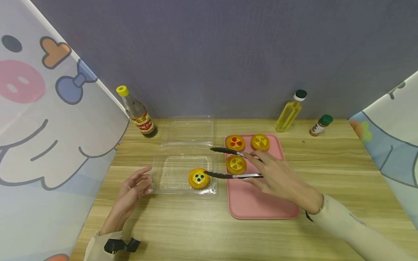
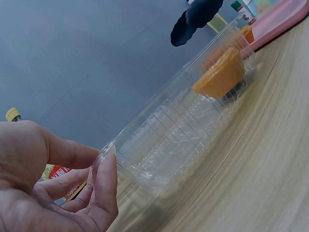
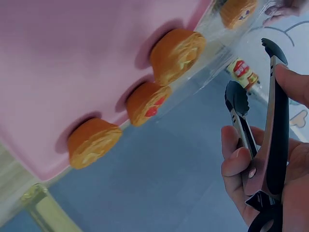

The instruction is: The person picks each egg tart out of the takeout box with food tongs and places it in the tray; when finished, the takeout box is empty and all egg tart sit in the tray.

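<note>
My left hand (image 1: 132, 192) pinches the left rim of a clear plastic box (image 1: 173, 172) between thumb and fingers; the left wrist view shows the grip closely. Inside the box, at its right side, sits one egg tart (image 1: 196, 185) with dark blue berries on top. My right hand (image 1: 281, 177) grips black-and-steel tongs (image 1: 241, 176) whose two arms are spread apart with nothing between them. One tong tip overlaps the berry tart in the head view, while the left wrist view has a tong tip (image 2: 195, 21) above the box. Three more tarts lie on a pink tray (image 1: 258, 204).
The box's clear lid (image 1: 191, 130) lies folded back toward the wall. A sauce bottle (image 1: 143, 121) with yellow cap stands at the back left. An oil bottle (image 1: 289, 116) and a small green-capped spice jar (image 1: 318, 128) stand at the back right.
</note>
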Demonstrator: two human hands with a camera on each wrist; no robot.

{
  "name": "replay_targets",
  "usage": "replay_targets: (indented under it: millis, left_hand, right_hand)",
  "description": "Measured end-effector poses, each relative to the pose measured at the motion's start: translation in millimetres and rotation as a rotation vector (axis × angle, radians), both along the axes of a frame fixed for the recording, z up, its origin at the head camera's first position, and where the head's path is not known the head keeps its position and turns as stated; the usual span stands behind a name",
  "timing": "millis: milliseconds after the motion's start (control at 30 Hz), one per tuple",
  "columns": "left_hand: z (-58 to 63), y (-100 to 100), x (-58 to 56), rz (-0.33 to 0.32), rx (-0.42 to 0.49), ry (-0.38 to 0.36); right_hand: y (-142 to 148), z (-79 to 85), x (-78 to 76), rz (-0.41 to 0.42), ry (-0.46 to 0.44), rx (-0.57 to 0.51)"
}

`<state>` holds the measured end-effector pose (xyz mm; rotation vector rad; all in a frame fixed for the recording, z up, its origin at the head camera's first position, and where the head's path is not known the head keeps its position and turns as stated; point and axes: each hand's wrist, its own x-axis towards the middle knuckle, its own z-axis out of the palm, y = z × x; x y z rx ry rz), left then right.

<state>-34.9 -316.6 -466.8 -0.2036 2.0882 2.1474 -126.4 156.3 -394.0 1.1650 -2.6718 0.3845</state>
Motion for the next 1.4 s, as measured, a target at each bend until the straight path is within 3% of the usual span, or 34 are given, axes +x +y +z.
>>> replay_targets:
  millis: [267,733,1100,1400]
  left_hand:
    - [-1.2,0,0.3,0.009,-0.005,-0.011]
    - [0.3,2,1.0,-0.003,0.020,0.023]
    - [0.4,1,-0.1,-0.001,-0.009,0.010]
    - [1.4,3,1.3,-0.005,-0.014,0.014]
  right_hand:
    - [-19,7.5,-7.2,0.032,-0.094,0.028]
    - [-43,10.6,-10.7,0.117,-0.070,0.087]
    - [-55,16.4,-12.0,0.183,-0.055,0.203]
    - [-60,9.4,-12.7,0.199,-0.067,0.181]
